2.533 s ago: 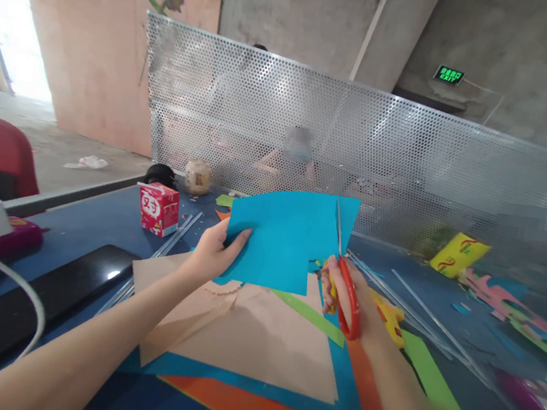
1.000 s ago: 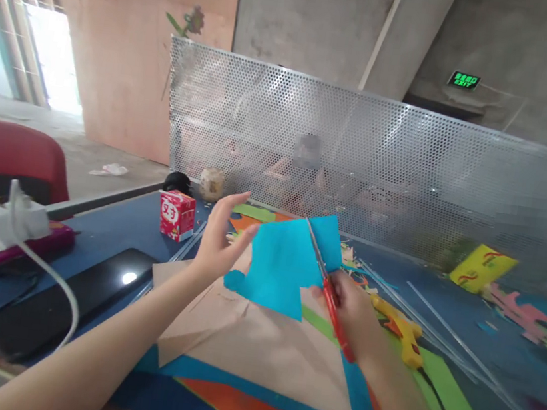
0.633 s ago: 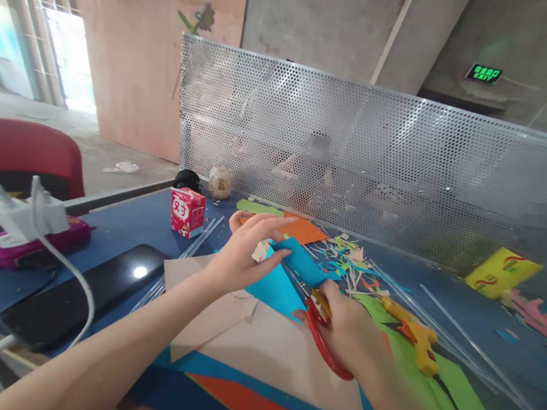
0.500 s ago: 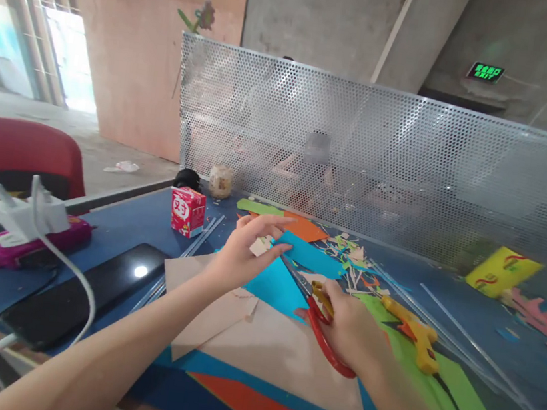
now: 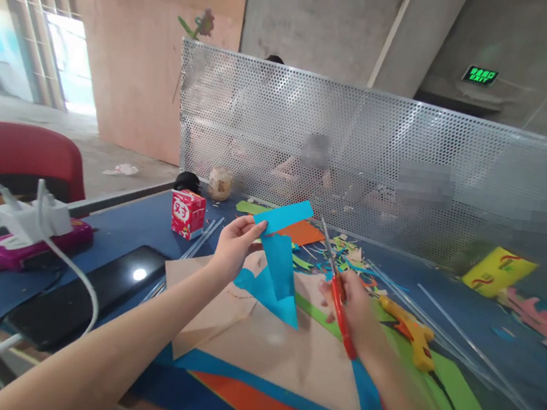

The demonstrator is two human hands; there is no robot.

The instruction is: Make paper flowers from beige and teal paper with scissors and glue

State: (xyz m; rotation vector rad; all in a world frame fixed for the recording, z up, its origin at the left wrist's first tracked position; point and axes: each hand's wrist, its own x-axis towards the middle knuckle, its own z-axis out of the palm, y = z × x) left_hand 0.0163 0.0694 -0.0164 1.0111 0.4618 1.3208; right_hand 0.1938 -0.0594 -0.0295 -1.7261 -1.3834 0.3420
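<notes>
Between the thumb and fingers of my left hand [image 5: 238, 244] is a blue paper strip [image 5: 286, 217], raised above the table and pointing right. Just below it is a larger blue paper piece [image 5: 281, 270]; whether my fingers also hold this one I cannot tell. My right hand [image 5: 355, 306] grips scissors [image 5: 339, 294] by their red handles. Their blades look closed and point up and away, a short way right of the blue paper. Under both hands lie beige sheets [image 5: 283, 361].
A yellow glue gun [image 5: 410, 334] lies on green paper [image 5: 470, 399] at the right. Paper scraps [image 5: 348, 252] are strewn before the perforated metal screen [image 5: 362, 143]. On the left are a phone [image 5: 85, 294], a red box [image 5: 187, 214] and a power strip [image 5: 36, 244] with cables.
A strip now stands apart from the blue paper, lifted in my left hand. The scissors have moved away from the paper, and their blades have swung to point upward.
</notes>
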